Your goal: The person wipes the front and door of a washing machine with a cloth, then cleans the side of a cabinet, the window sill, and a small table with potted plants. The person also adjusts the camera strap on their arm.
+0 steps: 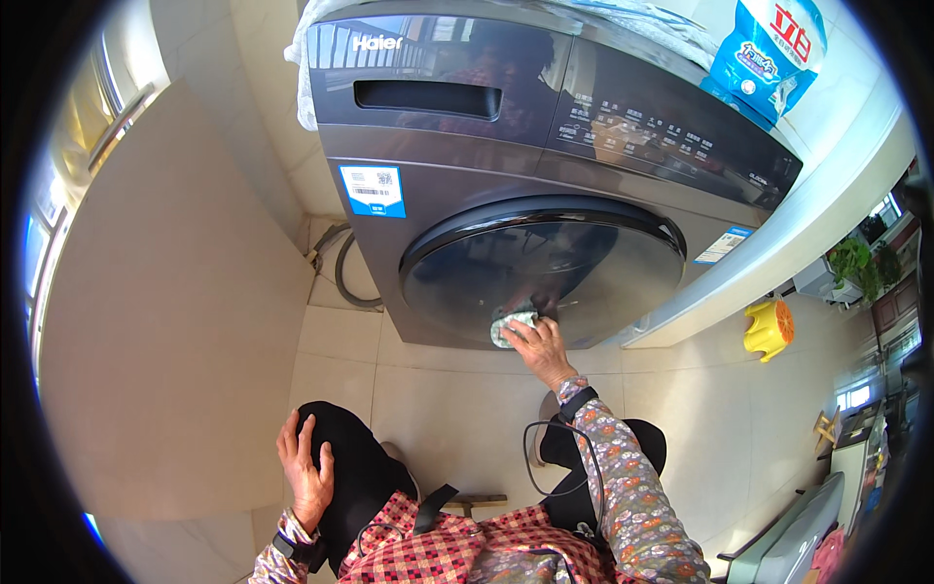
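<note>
A dark grey front-loading washing machine (365,253) stands in front of me, its round dark glass door (457,282) closed. My right hand (541,348) reaches forward and presses a pale, patterned cloth (513,328) against the lower part of that door. The fingers are bent over the cloth and cover part of it. My left hand (307,469) rests on my left knee, its fingers spread and holding nothing. A dark strap circles each wrist, and a thin black cable loops beside my right forearm.
A blue detergent bag (765,60) stands on the machine's top right, beside clear plastic sheeting (632,29). A grey hose (345,277) curls on the floor at the machine's left. A large beige panel (165,321) fills the left side. Further right is a yellow stool (767,329).
</note>
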The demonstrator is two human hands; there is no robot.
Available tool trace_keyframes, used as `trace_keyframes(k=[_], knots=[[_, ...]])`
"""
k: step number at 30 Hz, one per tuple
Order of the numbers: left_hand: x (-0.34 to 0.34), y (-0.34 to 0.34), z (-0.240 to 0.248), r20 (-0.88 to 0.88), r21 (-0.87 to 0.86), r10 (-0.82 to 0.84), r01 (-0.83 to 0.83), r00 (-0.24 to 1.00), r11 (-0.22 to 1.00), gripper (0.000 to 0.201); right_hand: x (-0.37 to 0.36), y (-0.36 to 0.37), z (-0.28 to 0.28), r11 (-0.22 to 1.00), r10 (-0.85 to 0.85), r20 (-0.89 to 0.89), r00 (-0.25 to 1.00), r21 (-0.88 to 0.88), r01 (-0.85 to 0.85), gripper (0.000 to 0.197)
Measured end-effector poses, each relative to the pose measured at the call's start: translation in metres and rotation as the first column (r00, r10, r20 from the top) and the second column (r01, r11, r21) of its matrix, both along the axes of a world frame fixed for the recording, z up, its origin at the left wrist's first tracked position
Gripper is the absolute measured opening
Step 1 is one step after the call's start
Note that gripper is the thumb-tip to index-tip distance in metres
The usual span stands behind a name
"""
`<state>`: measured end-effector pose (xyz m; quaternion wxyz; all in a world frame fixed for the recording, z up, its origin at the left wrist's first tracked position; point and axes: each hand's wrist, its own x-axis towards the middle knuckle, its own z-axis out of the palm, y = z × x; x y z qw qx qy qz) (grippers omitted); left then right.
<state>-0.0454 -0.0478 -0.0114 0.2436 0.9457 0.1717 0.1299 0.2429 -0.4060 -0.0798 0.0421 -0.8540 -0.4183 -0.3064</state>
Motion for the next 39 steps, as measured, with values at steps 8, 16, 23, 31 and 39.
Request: trace_keyframes(k=[8,16,23,31,39], knots=[[0.0,0.0,0.002,-0.008,-0.006,0.001,-0.001,1.0,1.0,0.048,0.002,-0.022,0.028,0.971,-0.08,-0.024,0.997,0.224,0.083,0.037],[-0.002,0.001,0.0,0.014,-0.004,-0.009,0.009,1.0,1.0,0.048,0.029,-0.063,0.125,0.581,-0.366,0.045,0.93,0.792,0.19,0.042],[-0.001,-0.002,-0.001,0.012,-0.007,-0.009,0.009,1.0,1.0,0.046,0.019,-0.027,0.118,0.497,-0.371,0.023,0.928,0.85,0.178,0.039],[0.0,-0.004,-0.001,0.0,0.052,-0.019,0.019,1.0,0.998,0.044,0.012,0.012,0.133,0.758,-0.123,0.096,0.988,0.652,0.031,0.049],[0.0,-0.004,-0.005,0.021,0.033,-0.032,0.031,0.999,0.999,0.044,0.043,-0.09,0.118,0.277,-0.451,-0.131,0.883,0.92,0.278,0.037]])
